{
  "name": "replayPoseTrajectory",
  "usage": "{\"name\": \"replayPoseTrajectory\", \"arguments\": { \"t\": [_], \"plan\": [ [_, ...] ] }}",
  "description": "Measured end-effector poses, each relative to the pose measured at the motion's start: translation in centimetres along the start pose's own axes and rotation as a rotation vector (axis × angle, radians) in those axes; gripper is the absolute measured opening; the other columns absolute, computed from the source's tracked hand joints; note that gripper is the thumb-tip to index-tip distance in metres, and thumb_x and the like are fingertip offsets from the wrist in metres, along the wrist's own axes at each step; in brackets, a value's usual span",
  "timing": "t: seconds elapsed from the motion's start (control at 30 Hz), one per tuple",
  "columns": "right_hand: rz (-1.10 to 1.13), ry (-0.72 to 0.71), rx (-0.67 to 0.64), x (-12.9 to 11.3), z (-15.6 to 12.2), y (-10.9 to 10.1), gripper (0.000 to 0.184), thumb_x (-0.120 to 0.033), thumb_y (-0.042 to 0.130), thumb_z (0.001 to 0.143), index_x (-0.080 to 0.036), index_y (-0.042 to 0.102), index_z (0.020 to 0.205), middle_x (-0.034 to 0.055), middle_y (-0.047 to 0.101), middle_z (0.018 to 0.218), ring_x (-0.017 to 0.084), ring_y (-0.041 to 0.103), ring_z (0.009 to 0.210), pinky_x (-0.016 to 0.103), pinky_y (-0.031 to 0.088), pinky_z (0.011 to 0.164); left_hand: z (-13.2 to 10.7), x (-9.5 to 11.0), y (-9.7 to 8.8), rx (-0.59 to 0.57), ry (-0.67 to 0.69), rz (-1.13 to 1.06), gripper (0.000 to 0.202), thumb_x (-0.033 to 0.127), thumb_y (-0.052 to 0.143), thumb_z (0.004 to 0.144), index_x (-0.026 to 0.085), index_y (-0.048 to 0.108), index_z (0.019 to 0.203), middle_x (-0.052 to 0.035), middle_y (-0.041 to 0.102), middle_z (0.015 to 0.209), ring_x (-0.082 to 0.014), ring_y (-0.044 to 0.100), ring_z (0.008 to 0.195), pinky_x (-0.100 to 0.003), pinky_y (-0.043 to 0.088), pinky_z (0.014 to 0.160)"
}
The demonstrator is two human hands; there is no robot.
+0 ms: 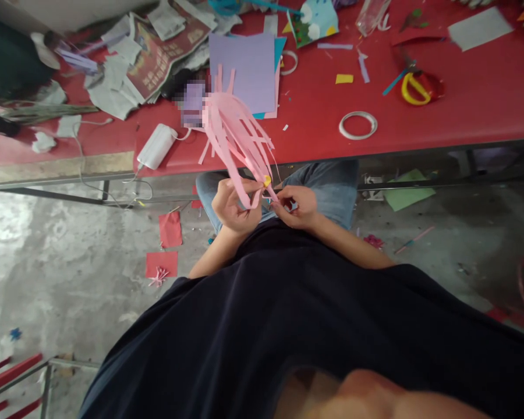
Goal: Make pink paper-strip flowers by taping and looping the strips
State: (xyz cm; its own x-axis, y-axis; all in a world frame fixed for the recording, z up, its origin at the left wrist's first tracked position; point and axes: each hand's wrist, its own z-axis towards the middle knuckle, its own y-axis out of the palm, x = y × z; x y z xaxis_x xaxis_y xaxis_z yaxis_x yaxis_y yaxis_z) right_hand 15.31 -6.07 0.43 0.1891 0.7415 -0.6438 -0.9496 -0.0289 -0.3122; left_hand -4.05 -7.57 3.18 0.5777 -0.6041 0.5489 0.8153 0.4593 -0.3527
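My left hand (234,205) and my right hand (297,206) are held together over my lap, below the red table's front edge (419,137). Both are closed on the lower end of a bundle of pink paper strips (233,131). The strips fan upward and to the left, with loose ends sticking up in front of the table. A small yellow bit (267,181) sits where the strips are gathered, between my two hands. My left fingers wrap around a looped strip; my right fingers pinch the gathered end.
On the table lie purple paper sheets (244,70), newspapers (157,52), a white power bank (157,146) with cable, tape rings (358,125), yellow-handled scissors (414,88) and paper scraps. Red paper pieces (162,263) lie on the concrete floor. Green paper (408,192) lies under the table.
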Motion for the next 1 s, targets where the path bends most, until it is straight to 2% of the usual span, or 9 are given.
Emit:
{"name": "replayPoseTrajectory", "arguments": {
  "t": [0.07, 0.13, 0.33, 0.5, 0.6, 0.7, 0.83, 0.93, 1.0],
  "plan": [
    [0.002, 0.004, -0.005, 0.0, 0.0, 0.0, 0.012, -0.032, 0.076, 0.101, -0.024, 0.068, 0.096, -0.0044, 0.068, 0.068, 0.011, 0.055, 0.052, 0.030, 0.043, 0.054, 0.6, 0.3, 0.4, 0.174, 0.098, -0.044, 0.076, 0.023, 0.078, 0.098, 0.036, 0.038, 0.161, 0.0038, 0.079, 0.091, -0.0194, 0.076, 0.084, -0.042, 0.062, 0.085],
    [0.003, 0.005, -0.011, 0.0, 0.0, 0.0, 0.013, -0.033, 0.076, 0.101, -0.024, 0.068, 0.095, -0.0048, 0.067, 0.067, 0.011, 0.054, 0.051, 0.030, 0.042, 0.053, 1.0, 0.6, 0.7, 0.250, 0.158, -0.061, 0.082, 0.020, 0.079, 0.097, 0.035, 0.035, 0.164, 0.0051, 0.080, 0.089, -0.0183, 0.077, 0.081, -0.041, 0.062, 0.082],
    [0.002, 0.013, -0.008, 0.0, -0.2, 0.0, 0.015, -0.034, 0.075, 0.102, -0.024, 0.068, 0.095, -0.0040, 0.068, 0.067, 0.011, 0.054, 0.051, 0.031, 0.042, 0.053, 1.2, 1.3, 0.8, 0.259, 0.087, -0.081, 0.074, 0.024, 0.079, 0.100, 0.037, 0.038, 0.160, 0.0048, 0.081, 0.090, -0.0188, 0.077, 0.083, -0.040, 0.062, 0.082],
    [-0.012, 0.041, -0.018, 0.2, -0.4, 0.0, 0.019, -0.040, 0.073, 0.103, -0.025, 0.067, 0.094, -0.0034, 0.068, 0.067, 0.012, 0.053, 0.050, 0.032, 0.041, 0.053, 1.3, 1.9, 0.7, 0.221, -0.063, -0.066, 0.072, 0.052, 0.073, 0.108, 0.036, 0.032, 0.164, 0.0041, 0.078, 0.087, -0.0187, 0.077, 0.080, -0.041, 0.065, 0.085],
    [-0.014, 0.031, -0.002, 0.3, -0.5, 0.1, 0.018, -0.040, 0.073, 0.102, -0.025, 0.067, 0.094, -0.0036, 0.068, 0.067, 0.012, 0.052, 0.049, 0.032, 0.042, 0.053, 1.3, 1.7, 0.8, 0.221, -0.094, -0.033, 0.072, 0.059, 0.069, 0.110, 0.035, 0.032, 0.166, 0.0032, 0.077, 0.086, -0.0182, 0.076, 0.081, -0.040, 0.065, 0.087],
    [-0.006, 0.001, 0.023, 0.3, -0.4, 0.1, 0.015, -0.036, 0.076, 0.101, -0.025, 0.067, 0.096, -0.0041, 0.068, 0.067, 0.012, 0.054, 0.050, 0.032, 0.043, 0.054, 1.2, 1.2, 0.5, 0.243, -0.032, 0.022, 0.060, 0.054, 0.070, 0.109, 0.033, 0.045, 0.159, 0.0026, 0.077, 0.088, -0.0189, 0.076, 0.082, -0.040, 0.064, 0.084],
    [0.009, -0.028, 0.034, 0.1, -0.2, 0.1, 0.013, -0.030, 0.080, 0.099, -0.024, 0.068, 0.098, -0.0057, 0.067, 0.068, 0.010, 0.055, 0.052, 0.030, 0.042, 0.053, 1.1, 0.9, -0.6, 0.162, 0.146, 0.178, 0.032, 0.029, 0.079, 0.102, 0.033, 0.072, 0.132, 0.0015, 0.082, 0.095, -0.0199, 0.078, 0.083, -0.042, 0.059, 0.086],
    [0.009, -0.005, 0.026, 0.0, -0.1, 0.0, 0.013, -0.032, 0.078, 0.101, -0.024, 0.068, 0.097, -0.0057, 0.067, 0.068, 0.010, 0.054, 0.052, 0.030, 0.042, 0.054, 1.4, 1.2, -1.2, 0.166, 0.259, 0.268, 0.036, 0.019, 0.085, 0.094, 0.031, 0.077, 0.127, 0.0016, 0.085, 0.100, -0.0193, 0.078, 0.084, -0.040, 0.056, 0.084],
    [0.001, 0.018, 0.022, -0.1, -0.2, 0.1, 0.014, -0.034, 0.076, 0.102, -0.024, 0.068, 0.096, -0.0051, 0.067, 0.069, 0.011, 0.053, 0.051, 0.030, 0.043, 0.054, 1.5, 1.3, -1.2, 0.168, 0.287, 0.300, 0.036, 0.019, 0.084, 0.094, 0.030, 0.077, 0.128, 0.0001, 0.087, 0.103, -0.0198, 0.080, 0.088, -0.040, 0.056, 0.084]
  ]
}}
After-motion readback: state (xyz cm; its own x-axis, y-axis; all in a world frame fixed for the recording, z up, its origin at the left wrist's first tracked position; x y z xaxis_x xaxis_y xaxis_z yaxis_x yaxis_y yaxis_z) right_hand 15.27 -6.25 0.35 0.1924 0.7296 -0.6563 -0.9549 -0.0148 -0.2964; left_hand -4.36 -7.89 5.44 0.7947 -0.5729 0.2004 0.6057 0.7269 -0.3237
